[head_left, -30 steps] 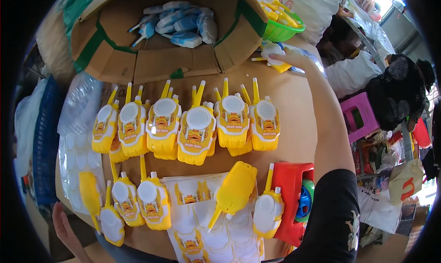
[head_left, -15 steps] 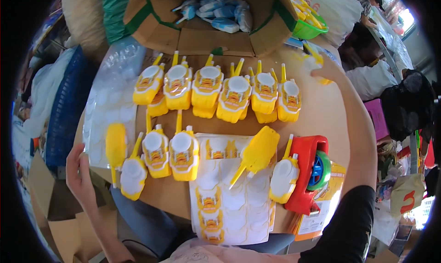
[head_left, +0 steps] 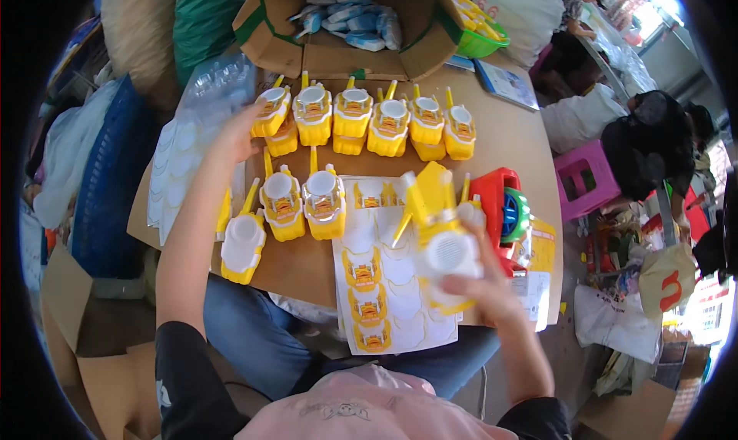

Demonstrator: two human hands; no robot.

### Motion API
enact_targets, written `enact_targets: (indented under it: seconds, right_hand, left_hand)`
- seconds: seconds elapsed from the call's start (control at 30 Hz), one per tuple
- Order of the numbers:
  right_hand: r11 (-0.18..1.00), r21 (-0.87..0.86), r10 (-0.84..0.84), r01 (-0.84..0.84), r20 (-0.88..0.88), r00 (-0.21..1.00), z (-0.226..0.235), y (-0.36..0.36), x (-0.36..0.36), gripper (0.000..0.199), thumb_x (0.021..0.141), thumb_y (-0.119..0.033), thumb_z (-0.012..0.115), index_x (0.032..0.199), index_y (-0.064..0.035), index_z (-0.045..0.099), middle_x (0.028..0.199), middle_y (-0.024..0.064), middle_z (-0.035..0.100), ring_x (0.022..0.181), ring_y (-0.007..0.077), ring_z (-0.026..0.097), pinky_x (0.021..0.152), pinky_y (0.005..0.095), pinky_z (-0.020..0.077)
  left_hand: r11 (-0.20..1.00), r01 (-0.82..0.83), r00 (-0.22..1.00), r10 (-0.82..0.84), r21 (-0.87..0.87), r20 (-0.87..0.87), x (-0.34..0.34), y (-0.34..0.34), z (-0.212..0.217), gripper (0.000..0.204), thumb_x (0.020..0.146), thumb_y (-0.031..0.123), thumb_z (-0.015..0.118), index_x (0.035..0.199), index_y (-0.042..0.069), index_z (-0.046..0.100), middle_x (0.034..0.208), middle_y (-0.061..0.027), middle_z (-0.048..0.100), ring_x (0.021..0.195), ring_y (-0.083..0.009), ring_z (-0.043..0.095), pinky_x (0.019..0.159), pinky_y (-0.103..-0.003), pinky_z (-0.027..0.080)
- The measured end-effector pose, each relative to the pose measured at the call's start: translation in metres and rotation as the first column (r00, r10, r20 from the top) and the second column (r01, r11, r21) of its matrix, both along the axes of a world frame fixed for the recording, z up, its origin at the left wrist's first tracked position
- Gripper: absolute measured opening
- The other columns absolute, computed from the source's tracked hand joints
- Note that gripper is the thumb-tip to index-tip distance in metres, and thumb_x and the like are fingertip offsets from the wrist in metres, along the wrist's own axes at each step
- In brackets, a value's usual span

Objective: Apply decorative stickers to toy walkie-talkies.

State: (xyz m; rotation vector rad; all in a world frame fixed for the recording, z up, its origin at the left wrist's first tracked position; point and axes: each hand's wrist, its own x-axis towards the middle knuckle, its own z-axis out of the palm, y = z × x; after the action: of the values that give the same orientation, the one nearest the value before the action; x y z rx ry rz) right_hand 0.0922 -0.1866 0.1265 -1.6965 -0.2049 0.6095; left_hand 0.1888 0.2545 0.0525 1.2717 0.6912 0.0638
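My right hand [head_left: 492, 282] grips a yellow toy walkie-talkie [head_left: 450, 254], its round white front turned up, blurred by motion above the sticker sheets [head_left: 400, 286]. Another yellow toy walkie-talkie [head_left: 432, 180] lies partly behind it, face down. At the far left of the back row, my left hand [head_left: 237, 136] closes round the left side of a labelled walkie-talkie [head_left: 272, 116], which rests on another one [head_left: 283, 139]. Several labelled walkie-talkies [head_left: 352, 113] stand in that row, some stacked. Two labelled ones [head_left: 324, 202] and a plain-fronted one [head_left: 243, 244] lie nearer me.
A red tape dispenser [head_left: 488, 186] with a green-rimmed roll stands at the right. Behind the row is an open cardboard box [head_left: 338, 62] holding blue-and-white toys, beside a green basket [head_left: 484, 44]. White label sheets [head_left: 173, 167] lie at the left; a pink stool [head_left: 588, 175] stands beyond the table.
My right hand has come from the far right to the front middle with a walkie-talkie. My left hand has moved from the table's left edge to the back row. The view has shifted.
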Motion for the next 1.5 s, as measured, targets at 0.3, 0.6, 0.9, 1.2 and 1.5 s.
enact_targets:
  seconds: [0.3, 0.6, 0.9, 1.2, 1.5]
  right_hand:
    - [0.912, -0.41, 0.169, -0.009, 0.356, 0.919, -0.059, 0.01, -0.017, 0.078, 0.08, -0.042, 0.073, 0.138, 0.0005, 0.041, 0.123, 0.0256, 0.055, 0.111, 0.0345, 0.058, 0.096, 0.0394, 0.0453]
    - [0.791, -0.607, 0.322, 0.072, 0.514, 0.795, -0.023, 0.005, -0.016, 0.066, 0.087, -0.031, 0.07, 0.143, -0.0092, 0.04, 0.136, 0.0202, 0.05, 0.118, 0.0345, 0.057, 0.095, 0.0395, 0.0492]
    - [0.849, -0.518, 0.178, 0.105, 0.467, 0.866, -0.04, 0.011, -0.02, 0.065, 0.086, -0.032, 0.069, 0.142, -0.0128, 0.042, 0.115, 0.0166, 0.058, 0.093, 0.0287, 0.062, 0.08, 0.0368, 0.0521]
    - [0.848, -0.497, 0.21, 0.185, 0.635, 0.743, -0.04, 0.022, -0.03, 0.057, 0.087, -0.03, 0.068, 0.136, -0.0092, 0.047, 0.13, 0.0129, 0.053, 0.112, 0.0312, 0.057, 0.089, 0.0375, 0.0496]
    - [0.862, -0.363, 0.218, 0.354, 0.896, 0.388, -0.018, 0.059, -0.033, 0.055, 0.081, -0.03, 0.074, 0.13, -0.0116, 0.055, 0.137, 0.0164, 0.047, 0.126, 0.0377, 0.043, 0.102, 0.0477, 0.0384]
  left_hand:
    - [0.996, -0.086, 0.992, 0.087, -0.025, 0.089, 0.02, -0.011, -0.011, 0.036, 0.09, 0.025, 0.065, 0.124, 0.019, 0.056, 0.117, -0.0033, 0.063, 0.108, -0.021, 0.061, 0.086, -0.045, 0.051]
    - [0.992, -0.111, 0.979, 0.119, -0.053, 0.169, 0.019, -0.008, -0.022, 0.033, 0.09, 0.02, 0.064, 0.121, 0.015, 0.058, 0.113, -0.0073, 0.065, 0.101, -0.0219, 0.065, 0.084, -0.041, 0.054]
    - [0.992, -0.127, 0.958, 0.128, -0.022, 0.255, 0.05, -0.033, -0.027, 0.054, 0.085, 0.01, 0.067, 0.132, 0.005, 0.04, 0.127, -0.0177, 0.053, 0.111, -0.0301, 0.059, 0.084, -0.047, 0.056]
    - [0.874, -0.183, 0.982, 0.141, 0.449, 0.124, 0.018, -0.004, -0.018, 0.074, 0.087, 0.029, 0.067, 0.147, 0.005, 0.031, 0.145, -0.0182, 0.043, 0.139, -0.0263, 0.034, 0.11, -0.038, 0.031]
    - [0.377, -0.256, 0.96, -0.011, 0.89, 0.281, -0.194, -0.008, 0.043, 0.031, 0.09, 0.025, 0.064, 0.115, 0.006, 0.062, 0.119, -0.0118, 0.062, 0.114, -0.0233, 0.055, 0.099, -0.035, 0.041]
